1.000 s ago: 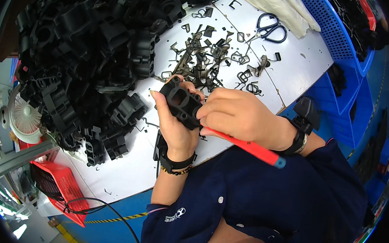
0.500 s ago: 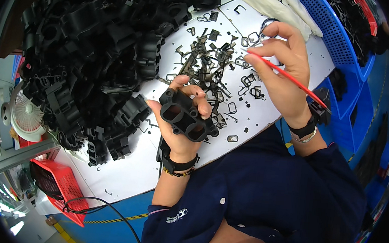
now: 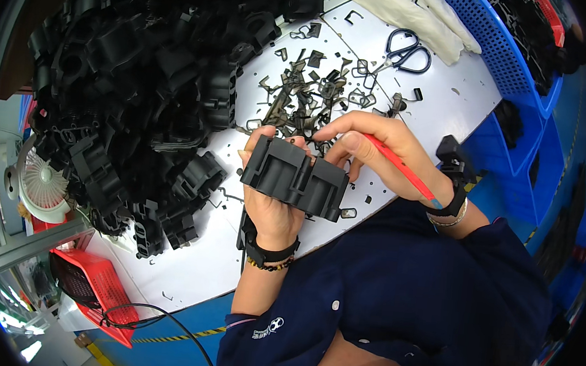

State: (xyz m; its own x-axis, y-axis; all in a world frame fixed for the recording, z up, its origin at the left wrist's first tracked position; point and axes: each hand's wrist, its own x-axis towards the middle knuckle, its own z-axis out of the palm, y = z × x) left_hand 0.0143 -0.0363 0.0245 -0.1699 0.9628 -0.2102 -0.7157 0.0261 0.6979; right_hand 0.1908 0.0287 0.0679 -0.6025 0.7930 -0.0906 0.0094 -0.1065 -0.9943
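So there's a huge heap of black plastic parts (image 3: 133, 92) covering the left half of the white table (image 3: 194, 272), then a smaller scatter of trimmed scraps (image 3: 308, 94) above my hands, and scissors (image 3: 407, 51) off near the blue crate (image 3: 506, 55).

The piece that matters is the black molded part (image 3: 295, 178) in my left hand (image 3: 273, 209). I've got it wrapped from underneath, fingers curled over its far edge, held up off the table right in front of me. Its long axis runs left to right, tipping down a bit toward the right.

My right hand (image 3: 379, 156) sits just to the upper right of it, pinched closed around a thin red-handled tool (image 3: 402, 168), handle trailing back toward my wrist. The fingertips (image 3: 328, 134) are touching the part's top right corner, so the right hand is the one already on the working end. Can't see the tool's tip, it's hidden behind my fingers.
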